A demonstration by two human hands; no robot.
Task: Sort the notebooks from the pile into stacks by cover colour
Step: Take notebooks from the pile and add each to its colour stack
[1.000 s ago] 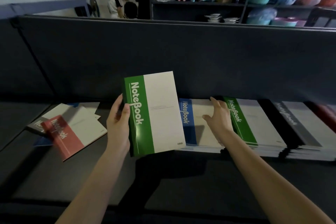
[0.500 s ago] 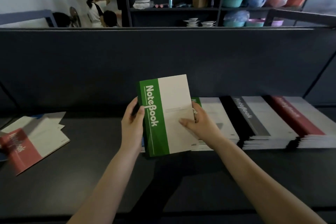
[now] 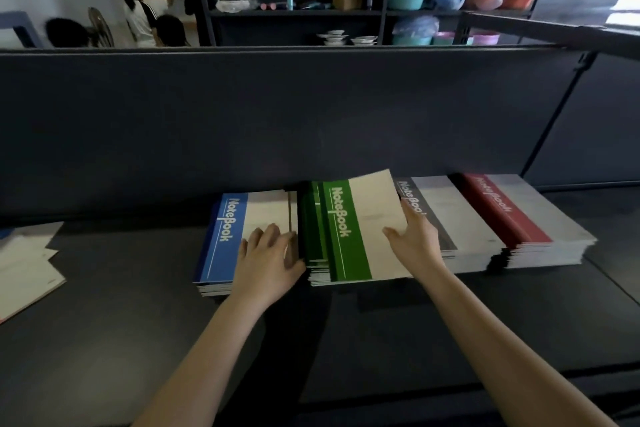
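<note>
Dark tabletop (image 3: 138, 305) carries a blue stack (image 3: 221, 239), green stack (image 3: 313, 229), grey stack (image 3: 450, 218) and red stack (image 3: 512, 215) in a row; the green notebook (image 3: 349, 236) lies askew atop the green stack; the right hand (image 3: 414, 239) presses its right edge, fingers spread; the left hand (image 3: 266, 260) rests loose-fingered on the blue stack; placing looks nearly done; next, square it, then reach to the pile (image 3: 24, 267) at far left.

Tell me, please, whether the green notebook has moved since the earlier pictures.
Yes. The green notebook, earlier held up before the blue stack, now lies to its right on the green stack.
</note>
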